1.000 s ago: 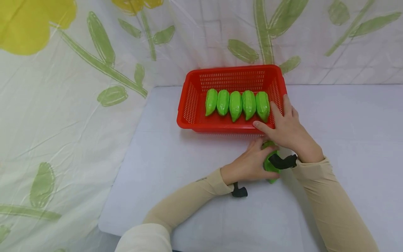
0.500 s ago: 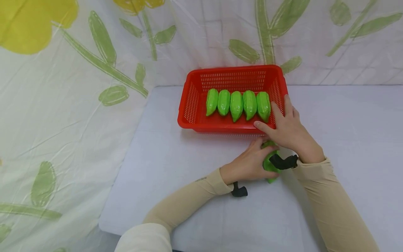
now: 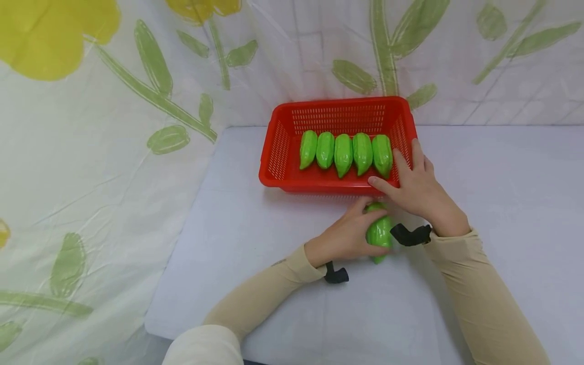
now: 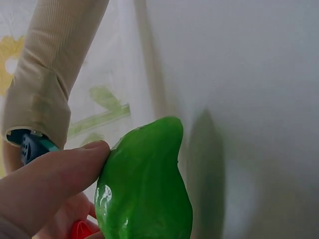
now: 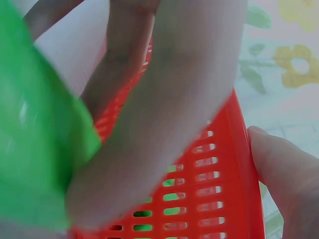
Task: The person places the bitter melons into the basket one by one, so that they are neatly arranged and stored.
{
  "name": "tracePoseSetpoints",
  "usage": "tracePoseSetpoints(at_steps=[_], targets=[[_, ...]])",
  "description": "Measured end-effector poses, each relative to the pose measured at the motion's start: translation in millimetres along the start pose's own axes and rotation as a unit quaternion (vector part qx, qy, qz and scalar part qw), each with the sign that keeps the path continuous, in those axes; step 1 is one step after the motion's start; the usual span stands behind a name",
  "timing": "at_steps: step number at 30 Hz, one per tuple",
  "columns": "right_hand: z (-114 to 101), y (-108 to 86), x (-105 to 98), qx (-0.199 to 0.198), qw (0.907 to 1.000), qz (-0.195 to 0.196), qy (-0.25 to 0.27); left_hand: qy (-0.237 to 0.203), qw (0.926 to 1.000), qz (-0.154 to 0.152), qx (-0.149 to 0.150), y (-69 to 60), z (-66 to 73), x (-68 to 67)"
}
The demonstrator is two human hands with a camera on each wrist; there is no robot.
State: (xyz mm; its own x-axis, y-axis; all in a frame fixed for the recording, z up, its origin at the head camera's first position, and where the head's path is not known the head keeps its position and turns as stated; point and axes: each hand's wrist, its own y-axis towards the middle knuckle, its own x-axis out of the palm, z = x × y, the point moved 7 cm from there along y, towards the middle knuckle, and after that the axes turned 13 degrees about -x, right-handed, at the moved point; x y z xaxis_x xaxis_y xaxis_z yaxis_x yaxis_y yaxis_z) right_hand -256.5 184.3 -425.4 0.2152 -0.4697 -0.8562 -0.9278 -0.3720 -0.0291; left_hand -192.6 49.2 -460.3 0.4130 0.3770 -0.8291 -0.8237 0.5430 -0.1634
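My left hand point(image 3: 349, 233) grips a glossy green fruit-shaped piece point(image 3: 379, 230), with bulging ridges and a pointed end, just in front of the red basket point(image 3: 328, 186). In the left wrist view its thumb lies along the side of that green fruit point(image 4: 144, 186). Spread over the basket's front right corner is my right hand point(image 3: 420, 190), its thumb on the front rim and a finger reaching inside. The right wrist view has the thumb against the red rim point(image 5: 249, 184); blurred fingers and the green fruit point(image 5: 35, 129) cover much of the slotted wall.
Several matching green fruits point(image 3: 343, 154) lie side by side in the basket, pointed ends mostly toward me. The basket stands on a white-covered table point(image 3: 502, 203), near its back edge. A flower-printed curtain point(image 3: 292, 50) hangs behind it and along the left.
The left hand has shifted left with its green fruit, out from beneath the right wrist strap. The right hand and the basket stay where they were.
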Motion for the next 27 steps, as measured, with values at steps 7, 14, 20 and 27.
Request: tracePoseSetpoints(at_steps=[7, 14, 20, 27], targets=[[1, 0.3, 1, 0.005, 1.0, -0.004, 0.003, -0.008, 0.9999, -0.007, -0.006, -17.7, -10.1, -12.3], [4, 0.5, 2, 0.005, 1.0, -0.006, 0.004, 0.001, 1.0, -0.007, 0.001, -39.4, -8.4, -35.2], [3, -0.1, 1, 0.0, 1.0, 0.0, 0.007, 0.0, 1.0, 0.008, -0.003, -51.5, -6.7, -61.0], [2, -1.0, 1, 0.004, 0.9999, -0.008, 0.006, -0.017, 0.9991, 0.035, -0.014, -53.4, -11.9, -93.7]])
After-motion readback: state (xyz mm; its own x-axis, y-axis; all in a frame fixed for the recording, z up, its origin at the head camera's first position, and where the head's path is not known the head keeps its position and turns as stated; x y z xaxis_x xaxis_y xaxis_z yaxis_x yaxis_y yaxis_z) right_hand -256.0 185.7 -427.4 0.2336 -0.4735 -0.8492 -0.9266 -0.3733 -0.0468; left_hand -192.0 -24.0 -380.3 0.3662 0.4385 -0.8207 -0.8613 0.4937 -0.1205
